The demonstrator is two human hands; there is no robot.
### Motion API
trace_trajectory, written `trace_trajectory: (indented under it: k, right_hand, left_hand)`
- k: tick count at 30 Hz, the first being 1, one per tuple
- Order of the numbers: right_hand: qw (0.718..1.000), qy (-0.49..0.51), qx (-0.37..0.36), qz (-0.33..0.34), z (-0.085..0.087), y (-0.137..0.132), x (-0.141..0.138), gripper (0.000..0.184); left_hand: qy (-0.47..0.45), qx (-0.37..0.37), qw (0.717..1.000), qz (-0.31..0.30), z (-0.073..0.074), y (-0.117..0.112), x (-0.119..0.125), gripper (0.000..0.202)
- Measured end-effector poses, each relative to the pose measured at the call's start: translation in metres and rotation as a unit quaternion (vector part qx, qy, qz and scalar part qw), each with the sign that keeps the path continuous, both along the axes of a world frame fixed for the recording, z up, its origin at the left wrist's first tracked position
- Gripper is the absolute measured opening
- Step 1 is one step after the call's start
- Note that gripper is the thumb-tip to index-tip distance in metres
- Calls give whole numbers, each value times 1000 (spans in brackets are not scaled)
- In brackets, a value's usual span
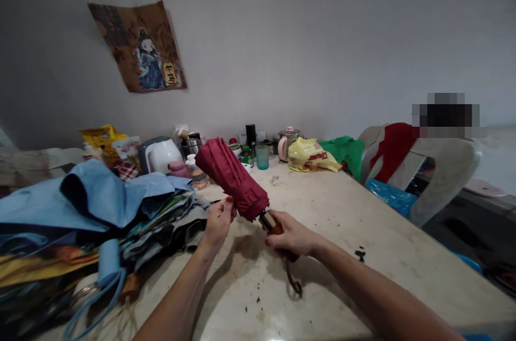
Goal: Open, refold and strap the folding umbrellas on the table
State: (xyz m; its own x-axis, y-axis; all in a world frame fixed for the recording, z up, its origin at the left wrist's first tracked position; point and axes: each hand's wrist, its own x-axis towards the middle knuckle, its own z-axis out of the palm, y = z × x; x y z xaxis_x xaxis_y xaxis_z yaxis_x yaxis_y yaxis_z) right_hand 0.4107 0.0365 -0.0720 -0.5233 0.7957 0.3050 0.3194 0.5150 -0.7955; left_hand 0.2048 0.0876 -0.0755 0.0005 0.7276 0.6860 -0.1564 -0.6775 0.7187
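Note:
A folded dark red umbrella (231, 177) is held tilted above the table, its tip pointing up and to the left. My right hand (292, 236) grips its brown handle at the lower end, and a wrist strap (294, 279) dangles below onto the table. My left hand (218, 220) pinches the lower edge of the red canopy fabric with the fingertips. Both forearms reach in from the bottom of the view.
A heap of blue and grey umbrellas (92, 201) covers the table's left side. At the back stand a white kettle (159, 156), jars, a teal cup (262, 157), a pink kettle and a yellow bag (310, 156). Chairs with clothes (419, 164) line the right edge of the pale table (363, 233).

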Motion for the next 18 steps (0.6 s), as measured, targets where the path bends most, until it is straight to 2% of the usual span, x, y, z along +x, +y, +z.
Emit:
trace_trajectory:
  k: [1,2,4,6,8,9,10,13,14,16,18]
  right_hand:
    - [994,-37,78,-62,0,4,2,26]
    - [976,-81,153,-132,0,8,4,24]
    - [912,-174,260,-264,1,16,13,21]
    - [852,-239,298,-357,3,21,24,20]
    - [818,-257,304,-415,6,25,32,19]
    - [811,-248,302,-434,6,26,35,18]
    - [811,-232,299,-447,6,28,36,18]
    - [833,-162,304,-433,4,34,37,20]
    - [843,-142,310,-415,2,36,36,20]
    - [860,-123,326,-372,0,37,35,22]
    - [870,-131,347,-326,-1,35,33,24]
  left_hand:
    - [-6,4,1000,-22,2,-8,-1,64]
    - [-16,5,998,-62,4,-16,-2,63]
    - [-39,8,982,-184,7,-35,-6,62]
    - [-34,21,947,-318,9,-50,-11,63]
    - [-51,39,920,-387,11,-56,-15,62]
    - [-82,36,919,-384,13,-56,-15,60]
    - [-129,21,926,-355,16,-53,-15,57]
    - [-265,-58,945,-181,25,-37,-13,45]
    - [-279,-70,949,-128,27,-31,-13,46]
    - [-282,-45,957,-53,27,-23,-16,58]
    - [-242,-5,970,-22,23,-21,-22,62]
